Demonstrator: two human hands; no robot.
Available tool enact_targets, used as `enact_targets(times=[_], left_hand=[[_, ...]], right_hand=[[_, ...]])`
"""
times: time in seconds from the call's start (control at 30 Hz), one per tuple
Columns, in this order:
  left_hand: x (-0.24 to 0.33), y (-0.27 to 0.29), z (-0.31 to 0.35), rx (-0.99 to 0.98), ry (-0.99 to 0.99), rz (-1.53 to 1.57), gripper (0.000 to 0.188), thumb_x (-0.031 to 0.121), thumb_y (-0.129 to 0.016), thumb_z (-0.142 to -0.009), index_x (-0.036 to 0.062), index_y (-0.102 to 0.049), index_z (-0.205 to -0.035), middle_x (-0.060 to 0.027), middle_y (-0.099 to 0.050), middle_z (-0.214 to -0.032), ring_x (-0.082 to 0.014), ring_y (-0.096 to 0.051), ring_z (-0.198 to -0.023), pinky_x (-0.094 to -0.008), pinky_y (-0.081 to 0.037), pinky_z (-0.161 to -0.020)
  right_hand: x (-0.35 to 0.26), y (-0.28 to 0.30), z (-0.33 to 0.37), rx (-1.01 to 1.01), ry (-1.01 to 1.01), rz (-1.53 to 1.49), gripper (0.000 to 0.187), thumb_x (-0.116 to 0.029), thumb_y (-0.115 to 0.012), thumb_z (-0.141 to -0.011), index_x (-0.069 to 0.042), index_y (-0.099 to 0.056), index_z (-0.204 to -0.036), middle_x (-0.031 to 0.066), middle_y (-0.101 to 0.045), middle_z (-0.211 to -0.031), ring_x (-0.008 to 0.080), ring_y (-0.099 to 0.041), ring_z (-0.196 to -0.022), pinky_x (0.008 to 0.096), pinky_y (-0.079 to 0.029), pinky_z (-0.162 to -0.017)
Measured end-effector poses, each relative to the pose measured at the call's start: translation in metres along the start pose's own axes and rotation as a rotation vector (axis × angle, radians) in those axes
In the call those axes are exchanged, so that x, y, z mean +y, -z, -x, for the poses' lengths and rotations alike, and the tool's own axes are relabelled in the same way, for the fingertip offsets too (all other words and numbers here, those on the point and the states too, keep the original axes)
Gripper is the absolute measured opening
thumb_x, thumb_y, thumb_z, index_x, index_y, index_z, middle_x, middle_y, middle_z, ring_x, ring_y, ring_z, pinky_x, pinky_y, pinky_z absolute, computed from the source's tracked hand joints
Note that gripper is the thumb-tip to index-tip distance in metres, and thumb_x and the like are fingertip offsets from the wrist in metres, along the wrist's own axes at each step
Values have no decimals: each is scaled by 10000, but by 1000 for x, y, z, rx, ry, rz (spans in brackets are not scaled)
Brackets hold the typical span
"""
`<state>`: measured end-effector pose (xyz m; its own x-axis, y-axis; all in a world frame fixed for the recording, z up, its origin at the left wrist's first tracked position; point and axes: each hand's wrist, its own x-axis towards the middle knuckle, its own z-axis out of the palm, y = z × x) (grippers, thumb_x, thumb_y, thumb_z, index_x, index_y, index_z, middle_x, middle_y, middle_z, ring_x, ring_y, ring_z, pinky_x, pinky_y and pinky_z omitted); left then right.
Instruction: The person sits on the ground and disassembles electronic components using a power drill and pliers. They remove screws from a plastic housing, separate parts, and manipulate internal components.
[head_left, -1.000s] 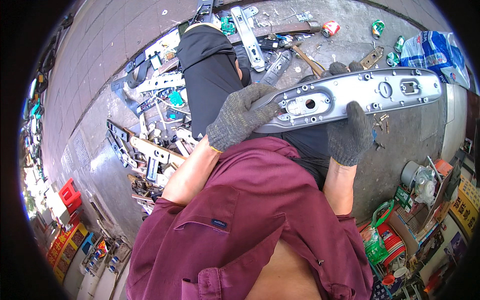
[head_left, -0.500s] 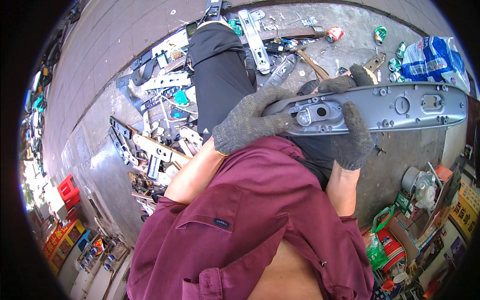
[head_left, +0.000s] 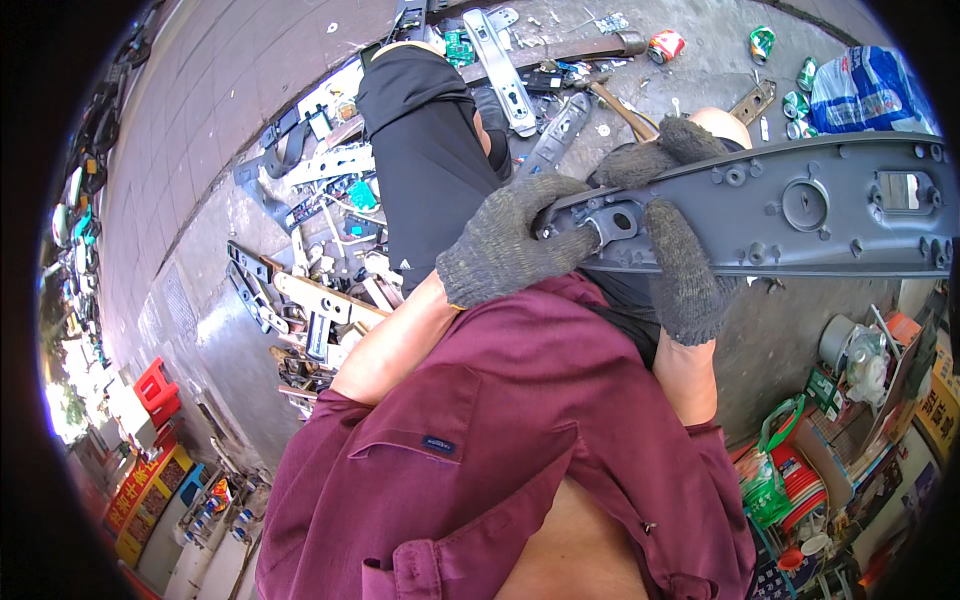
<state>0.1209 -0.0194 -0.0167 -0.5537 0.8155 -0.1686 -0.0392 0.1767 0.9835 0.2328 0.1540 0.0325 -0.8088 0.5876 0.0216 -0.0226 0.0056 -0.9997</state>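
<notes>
I hold a long grey plastic panel with round bosses and a rectangular cut-out; it stretches from the middle to the right edge, above my black-trousered legs. My left hand, in a grey knit glove, grips the panel's left end by a metal fitting. My right hand, gloved the same way, wraps over the panel just right of that fitting, fingers curled behind its upper edge.
A heap of metal brackets and scrap parts lies on the concrete at my left. A hammer, drink cans and a blue-white bag lie ahead. Buckets and containers stand at the right.
The panel has slid to the right and come closer to the camera. Both gloved hands have stayed on its left end, the left hand closing tighter around the fitting.
</notes>
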Motion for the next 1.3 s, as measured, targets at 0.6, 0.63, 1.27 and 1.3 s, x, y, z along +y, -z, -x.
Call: enact_targets(times=[0.6,0.63,1.27,1.3], left_hand=[[14,5,3,-277,172,313,447,141,-680,-994,-5,-571,-1402,-34,-670,-1220,-96,-604,-1077,-285,-506,-950],[13,5,2,-289,169,334,441,166,-667,-1005,-4,-573,-1401,-33,-668,-1223,-99,-602,-1082,-289,-504,-955],[0,1,8,-340,184,634,513,318,-586,-1048,-29,-535,-1423,-92,-650,-1300,-154,-597,-1164,-324,-472,-1040],[-1,2,7,-330,229,661,571,316,-644,-1010,-26,-510,-1447,-98,-625,-1344,-168,-585,-1203,-337,-462,-1062]], right_hand=[[50,30,14,-332,386,423,433,-23,-397,-1076,37,-452,-1502,160,-499,-1535,238,-509,-1401,384,-374,-1203],[46,31,14,-348,282,-103,436,-13,-397,-1074,33,-455,-1503,150,-497,-1541,234,-506,-1405,384,-365,-1207],[4,15,13,-111,420,405,393,21,-536,-1019,42,-555,-1410,164,-624,-1391,210,-644,-1222,339,-548,-1003],[4,16,15,-97,464,462,396,20,-545,-1016,38,-555,-1411,160,-627,-1385,209,-650,-1208,337,-552,-993]])
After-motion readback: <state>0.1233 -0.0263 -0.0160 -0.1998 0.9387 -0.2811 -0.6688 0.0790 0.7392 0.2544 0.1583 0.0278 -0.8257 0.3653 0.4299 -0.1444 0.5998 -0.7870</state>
